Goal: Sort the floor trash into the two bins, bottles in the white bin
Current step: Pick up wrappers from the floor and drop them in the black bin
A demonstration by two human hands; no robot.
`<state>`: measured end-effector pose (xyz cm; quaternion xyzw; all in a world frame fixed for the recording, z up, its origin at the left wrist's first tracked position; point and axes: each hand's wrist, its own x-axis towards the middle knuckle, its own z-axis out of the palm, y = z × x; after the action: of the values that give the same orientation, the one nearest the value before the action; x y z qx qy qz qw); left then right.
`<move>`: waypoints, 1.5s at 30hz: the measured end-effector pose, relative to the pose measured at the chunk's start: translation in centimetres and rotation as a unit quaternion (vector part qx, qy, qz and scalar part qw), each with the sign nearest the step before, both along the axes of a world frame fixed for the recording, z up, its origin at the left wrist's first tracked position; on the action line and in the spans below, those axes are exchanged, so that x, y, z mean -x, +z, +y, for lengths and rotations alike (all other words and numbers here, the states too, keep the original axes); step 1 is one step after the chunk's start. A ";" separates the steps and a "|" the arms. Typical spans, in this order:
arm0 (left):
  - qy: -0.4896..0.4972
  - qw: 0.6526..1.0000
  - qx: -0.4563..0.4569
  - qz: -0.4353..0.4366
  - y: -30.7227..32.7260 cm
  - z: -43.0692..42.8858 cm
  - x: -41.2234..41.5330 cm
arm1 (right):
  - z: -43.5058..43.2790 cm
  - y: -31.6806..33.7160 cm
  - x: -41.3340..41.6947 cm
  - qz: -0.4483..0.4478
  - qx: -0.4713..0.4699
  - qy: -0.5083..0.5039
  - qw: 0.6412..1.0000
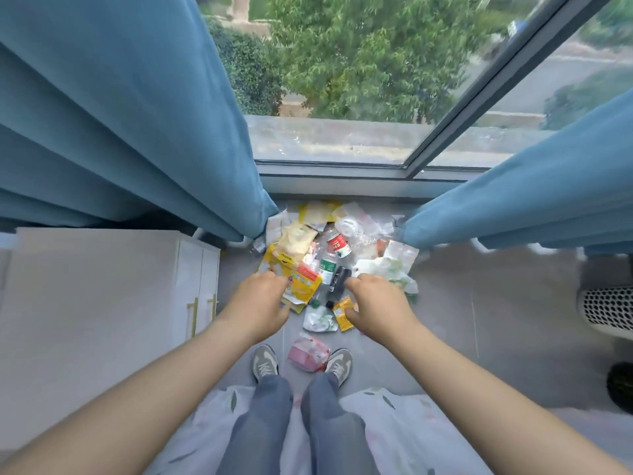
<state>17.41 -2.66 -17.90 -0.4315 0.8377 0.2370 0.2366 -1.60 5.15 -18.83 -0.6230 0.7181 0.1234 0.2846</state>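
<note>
Curtains (137, 132) flank the trash pile (329, 258); middle open.

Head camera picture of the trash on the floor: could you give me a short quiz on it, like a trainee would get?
1. True or false: the pink packet lies between the person's shoes.
2. The bottle beside the green-labelled bottle, on the side of the right hand, is: A black, B orange, C blue.
3. Fill in: the trash pile lies below the ____, between two blue curtains.
Key: 1 true; 2 A, the black bottle; 3 window.
</note>
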 end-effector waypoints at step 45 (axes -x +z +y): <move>0.040 0.997 -0.062 0.004 -61.1 14.0 -4.3 | 10.4 -58.5 -3.6 0.017 -0.005 -0.015 1.000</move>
<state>21.74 11.30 -79.01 -0.4484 0.8043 0.2993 0.2499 2.05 15.51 -77.28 -0.6082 0.7316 0.1331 0.2778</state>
